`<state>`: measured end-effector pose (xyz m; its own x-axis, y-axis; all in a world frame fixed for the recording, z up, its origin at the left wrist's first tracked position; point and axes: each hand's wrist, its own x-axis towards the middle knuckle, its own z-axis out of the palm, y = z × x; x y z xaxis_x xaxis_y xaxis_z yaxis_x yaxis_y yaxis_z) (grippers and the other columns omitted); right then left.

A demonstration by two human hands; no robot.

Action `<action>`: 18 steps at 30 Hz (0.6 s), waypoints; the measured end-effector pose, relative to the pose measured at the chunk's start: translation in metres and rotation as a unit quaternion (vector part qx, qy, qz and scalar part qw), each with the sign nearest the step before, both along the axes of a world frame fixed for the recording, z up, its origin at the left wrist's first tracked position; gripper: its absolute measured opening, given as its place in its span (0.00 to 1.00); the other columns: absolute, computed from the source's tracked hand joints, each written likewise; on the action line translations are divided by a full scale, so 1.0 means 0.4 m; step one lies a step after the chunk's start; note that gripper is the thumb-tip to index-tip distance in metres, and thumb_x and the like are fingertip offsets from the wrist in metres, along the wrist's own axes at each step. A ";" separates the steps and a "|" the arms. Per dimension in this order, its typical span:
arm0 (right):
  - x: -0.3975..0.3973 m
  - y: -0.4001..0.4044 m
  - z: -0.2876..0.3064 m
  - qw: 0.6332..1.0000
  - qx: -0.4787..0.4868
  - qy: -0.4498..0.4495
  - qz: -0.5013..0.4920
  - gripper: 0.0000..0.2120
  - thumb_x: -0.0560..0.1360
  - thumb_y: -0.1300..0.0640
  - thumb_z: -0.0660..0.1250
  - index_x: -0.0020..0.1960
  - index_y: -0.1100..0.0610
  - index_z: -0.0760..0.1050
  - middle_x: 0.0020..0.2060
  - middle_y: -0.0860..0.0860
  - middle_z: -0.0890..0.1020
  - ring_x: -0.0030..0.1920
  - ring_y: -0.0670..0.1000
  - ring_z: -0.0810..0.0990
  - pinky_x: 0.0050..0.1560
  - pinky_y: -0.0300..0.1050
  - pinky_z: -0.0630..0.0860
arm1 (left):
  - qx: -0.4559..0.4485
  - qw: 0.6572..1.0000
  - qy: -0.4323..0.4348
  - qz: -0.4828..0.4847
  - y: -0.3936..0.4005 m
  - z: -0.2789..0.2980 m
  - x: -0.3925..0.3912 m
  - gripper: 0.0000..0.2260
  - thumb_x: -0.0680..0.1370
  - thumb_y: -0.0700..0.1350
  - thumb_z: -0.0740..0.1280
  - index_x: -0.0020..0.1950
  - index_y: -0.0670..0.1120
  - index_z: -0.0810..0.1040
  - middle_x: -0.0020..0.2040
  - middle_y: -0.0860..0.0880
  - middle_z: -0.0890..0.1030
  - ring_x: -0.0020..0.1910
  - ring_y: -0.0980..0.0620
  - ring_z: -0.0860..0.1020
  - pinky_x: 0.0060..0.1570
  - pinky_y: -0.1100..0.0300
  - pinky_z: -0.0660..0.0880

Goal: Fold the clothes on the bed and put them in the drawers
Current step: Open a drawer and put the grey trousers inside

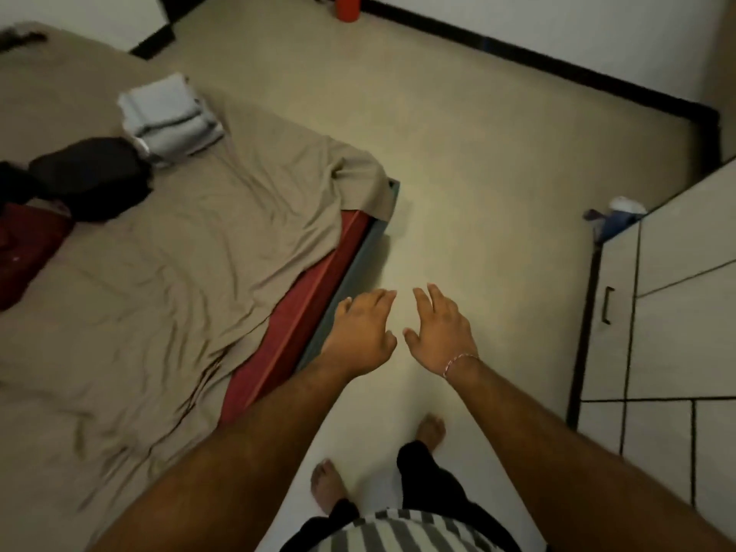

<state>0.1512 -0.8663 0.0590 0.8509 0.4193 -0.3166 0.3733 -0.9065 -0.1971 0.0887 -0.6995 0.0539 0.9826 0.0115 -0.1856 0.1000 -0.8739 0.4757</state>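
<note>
1. Our left hand (360, 332) and right hand (440, 332) hover side by side over the floor, fingers spread, holding nothing.
2. Folded grey clothes (169, 113) and dark clothes (91, 177) lie on the bed (179, 253), far left; left hand nearer.

Both arms reach forward, left hand (360, 332) and right hand (440, 336) side by side, fingers spread, empty

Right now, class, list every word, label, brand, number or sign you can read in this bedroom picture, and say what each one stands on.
None: no readable text anywhere in the head view.
Folded grey clothes, black garment, dark red garment: no print or tag legible.
Red container on the floor: cut off, no label visible.
Drawer unit: plain fronts.
</note>
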 end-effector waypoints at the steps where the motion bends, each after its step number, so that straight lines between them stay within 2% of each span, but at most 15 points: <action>1: 0.019 -0.036 -0.001 1.000 0.006 0.000 -0.016 0.38 0.80 0.41 0.63 0.84 0.51 0.50 0.83 0.55 0.53 0.79 0.59 0.60 0.75 0.55 0.65 | 0.002 1.000 -0.001 -0.021 -0.039 0.001 0.033 0.34 0.78 0.50 0.65 0.83 0.49 0.59 0.80 0.50 0.65 0.79 0.49 0.62 0.78 0.41 0.57; 6: 0.126 -0.252 -0.010 0.997 0.018 0.020 -0.075 0.39 0.80 0.41 0.63 0.84 0.50 0.49 0.83 0.54 0.52 0.79 0.59 0.59 0.75 0.56 0.65 | 0.009 0.996 -0.004 -0.089 -0.248 -0.009 0.209 0.33 0.79 0.51 0.65 0.83 0.50 0.59 0.81 0.50 0.65 0.79 0.50 0.62 0.79 0.42 0.57; 11: 0.217 -0.523 -0.013 0.981 0.031 0.032 -0.187 0.38 0.80 0.43 0.64 0.84 0.50 0.49 0.83 0.53 0.54 0.79 0.58 0.60 0.73 0.57 0.67 | 0.023 0.979 0.005 -0.201 -0.490 -0.001 0.373 0.33 0.80 0.51 0.65 0.84 0.49 0.58 0.81 0.49 0.64 0.79 0.48 0.62 0.78 0.44 0.58; 18: 0.233 -0.792 -0.021 0.929 0.042 0.053 -0.363 0.36 0.80 0.45 0.64 0.83 0.54 0.54 0.81 0.55 0.58 0.77 0.59 0.62 0.73 0.57 0.69 | 0.024 0.933 0.016 -0.359 -0.734 0.010 0.534 0.33 0.80 0.48 0.65 0.84 0.48 0.58 0.82 0.48 0.63 0.80 0.48 0.61 0.78 0.47 0.59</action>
<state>0.2445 -1.1829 0.0507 0.8852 -0.2268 -0.4062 -0.3563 -0.8918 -0.2787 0.3023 -0.9929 0.0578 0.7342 -0.6385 -0.2310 -0.5059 -0.7413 0.4411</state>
